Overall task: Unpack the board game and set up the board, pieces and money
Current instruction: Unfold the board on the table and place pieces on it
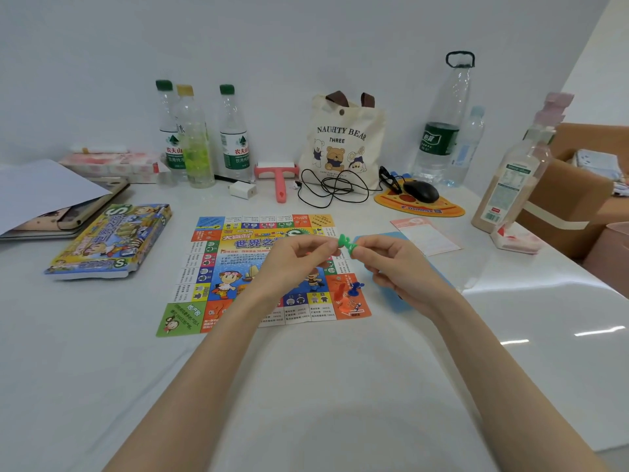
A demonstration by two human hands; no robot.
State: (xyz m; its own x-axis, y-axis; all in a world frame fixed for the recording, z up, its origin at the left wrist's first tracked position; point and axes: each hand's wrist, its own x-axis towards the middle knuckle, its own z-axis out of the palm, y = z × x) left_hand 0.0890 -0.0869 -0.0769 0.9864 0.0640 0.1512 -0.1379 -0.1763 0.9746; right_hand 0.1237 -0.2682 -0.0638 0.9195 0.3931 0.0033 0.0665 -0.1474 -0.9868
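Two hands: left hand (299, 258) and right hand (386, 265) pinch green pawn (347, 243) between them
Pawn: above game board (204, 296)

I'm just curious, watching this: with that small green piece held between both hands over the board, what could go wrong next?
The green piece is only pinched at the fingertips of the left hand and right hand above the board, so it might slip and bounce away. The blue piece and red piece sit close together on the orange corner below the hands; setting the green one down there could knock them.
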